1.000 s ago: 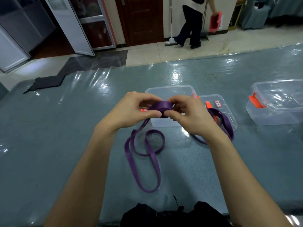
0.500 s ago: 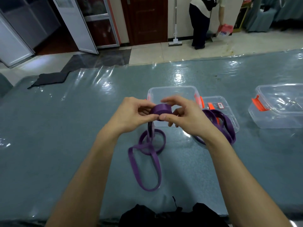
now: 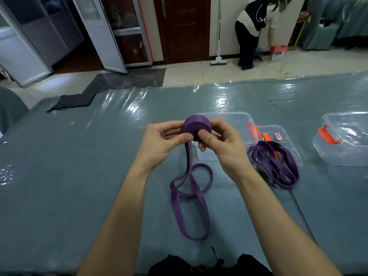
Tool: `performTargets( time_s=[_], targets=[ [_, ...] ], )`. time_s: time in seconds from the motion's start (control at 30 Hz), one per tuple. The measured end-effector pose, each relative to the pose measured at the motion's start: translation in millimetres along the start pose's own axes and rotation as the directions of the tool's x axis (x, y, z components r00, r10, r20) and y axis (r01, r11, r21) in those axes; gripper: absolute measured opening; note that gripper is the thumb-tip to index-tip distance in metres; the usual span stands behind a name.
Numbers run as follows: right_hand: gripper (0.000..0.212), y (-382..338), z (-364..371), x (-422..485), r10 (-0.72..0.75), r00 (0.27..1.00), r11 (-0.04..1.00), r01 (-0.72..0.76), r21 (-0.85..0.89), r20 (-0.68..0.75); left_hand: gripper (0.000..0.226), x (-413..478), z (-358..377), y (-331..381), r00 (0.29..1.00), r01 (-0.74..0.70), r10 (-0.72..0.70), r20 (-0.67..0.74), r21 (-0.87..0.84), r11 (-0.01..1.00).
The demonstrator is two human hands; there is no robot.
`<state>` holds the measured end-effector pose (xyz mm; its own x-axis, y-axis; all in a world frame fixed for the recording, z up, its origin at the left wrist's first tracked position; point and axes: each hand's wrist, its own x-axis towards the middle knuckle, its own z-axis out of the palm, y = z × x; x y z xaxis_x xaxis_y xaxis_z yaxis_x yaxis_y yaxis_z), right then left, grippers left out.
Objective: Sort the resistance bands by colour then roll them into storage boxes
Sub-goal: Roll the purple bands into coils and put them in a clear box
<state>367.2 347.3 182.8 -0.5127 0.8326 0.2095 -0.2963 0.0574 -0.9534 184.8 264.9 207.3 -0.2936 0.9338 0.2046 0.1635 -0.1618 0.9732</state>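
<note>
Both hands hold a tight roll of purple resistance band (image 3: 196,125) above the table. My left hand (image 3: 163,142) pinches its left side with thumb and fingers. My right hand (image 3: 221,142) grips its right side, thumb on the near face. The unrolled tail of the band (image 3: 191,196) hangs from the roll and lies looped on the table below. A clear storage box (image 3: 242,121) with orange clips stands just behind the hands. A second purple band (image 3: 278,168) lies heaped on a clear lid (image 3: 286,140) to the right.
Another clear box (image 3: 344,144) with an orange clip stands at the right edge. The table (image 3: 79,176) has a shiny grey-blue plastic cover. A thin black cord (image 3: 300,212) runs across it at the right. A person (image 3: 253,30) bends over by the far wall.
The roll has grown thicker and been lifted a little. The loose tail on the table has shortened and drawn in towards the hands.
</note>
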Motion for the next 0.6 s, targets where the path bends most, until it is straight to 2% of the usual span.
performTargets(
  time_s=[0.07,0.17,0.23,0.27,0.3,0.33,0.4,0.43,0.47,0.53,0.6],
  targets=[
    [0.037,2,0,-4,0.092,0.995,0.994,-0.088,-0.068,0.046,0.036,0,-12,0,1.0,-0.002,-0.001,0.028,0.095,0.995],
    [0.038,-7,-10,-6,0.137,0.981,0.893,-0.062,-0.445,0.138,0.029,0,-26,8,0.981,-0.003,-0.062,0.186,0.335,0.942],
    [0.041,-12,-10,-8,0.117,0.98,0.773,0.012,-0.635,0.161,0.023,7,-29,16,0.943,-0.118,-0.086,0.321,0.565,0.817],
    [0.035,-13,-8,-9,0.104,0.977,0.715,0.055,-0.697,0.184,0.022,11,-29,20,0.921,-0.188,-0.095,0.377,0.645,0.741],
    [0.027,-14,-7,-10,0.082,0.976,0.654,0.102,-0.75,0.204,0.022,16,-28,24,0.906,-0.234,-0.105,0.41,0.692,0.682],
    [0.022,-14,-6,-11,0.048,0.975,0.596,0.146,-0.79,0.217,0.023,19,-26,26,0.901,-0.248,-0.108,0.42,0.703,0.666],
    [0.019,-15,-9,-12,-0.041,0.974,0.531,0.212,-0.821,0.224,0.025,21,-20,26,0.915,-0.211,-0.082,0.395,0.641,0.738],
    [0.018,-14,-12,-12,-0.095,0.973,0.535,0.228,-0.813,0.211,0.027,19,-16,23,0.934,-0.174,-0.054,0.354,0.582,0.795],
    [0.017,-13,-16,-13,-0.14,0.974,0.583,0.228,-0.78,0.18,0.03,16,-13,17,0.956,-0.128,-0.029,0.293,0.502,0.855],
    [0.016,-12,-28,-12,-0.142,0.987,0.775,0.157,-0.612,0.072,0.036,9,-5,5,0.988,-0.022,-0.024,0.155,0.287,0.958],
    [0.018,-15,-37,-6,-0.115,0.993,0.901,0.105,-0.42,0.001,0.038,3,9,-5,0.997,0.041,-0.047,0.06,0.108,0.993]
  ],
)
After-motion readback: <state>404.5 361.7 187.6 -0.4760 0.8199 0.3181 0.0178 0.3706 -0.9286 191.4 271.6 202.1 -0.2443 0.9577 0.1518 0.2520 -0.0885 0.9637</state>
